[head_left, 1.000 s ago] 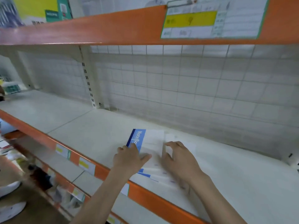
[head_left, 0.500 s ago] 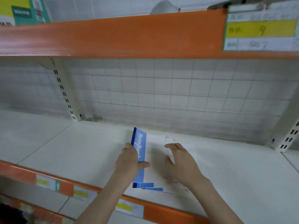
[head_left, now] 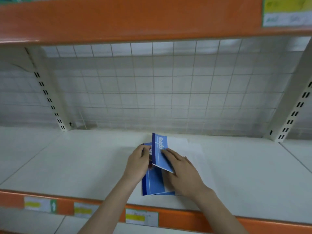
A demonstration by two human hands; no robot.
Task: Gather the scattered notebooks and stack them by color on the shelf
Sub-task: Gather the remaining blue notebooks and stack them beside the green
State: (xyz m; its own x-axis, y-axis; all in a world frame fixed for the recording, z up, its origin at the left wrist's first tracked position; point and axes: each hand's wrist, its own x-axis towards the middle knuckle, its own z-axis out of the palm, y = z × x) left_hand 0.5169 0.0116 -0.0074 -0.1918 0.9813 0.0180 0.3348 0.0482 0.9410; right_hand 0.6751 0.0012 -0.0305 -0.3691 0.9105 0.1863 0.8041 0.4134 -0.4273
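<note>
Nearest us ran the orange front rail (head_left: pixel 185 215) of the shelf (head_left: pixel 84 162), with its price labels (head_left: pixel 141 217), and just past it our two forearms reached in over the white deck. A blue-and-white notebook (head_left: pixel 152 184) lay flat near the front edge, and a second notebook (head_left: pixel 160 152) sat askew on top of it, its blue spine strip turned toward the left. Our left hand (head_left: pixel 137 164) was curled at the spine edge, fingers bent round it in what looked like a pinch, though blur kept us from seeing how many covers it had. Our right hand (head_left: pixel 181 169) lay flat and extended on the upper cover, fingers straight, pressing rather than gripping. We judged these to be thin, light, soft-cover books: floppy if lifted by a corner, and glossy enough to slide over one another. The bound spine seemed the stiffest place to take hold, with the other palm flat on top to square the edges. Farther back stood the wire grid panel (head_left: pixel 152 92), the slotted uprights (head_left: pixel 49 98), and overhead the orange beam (head_left: pixel 128 17).
</note>
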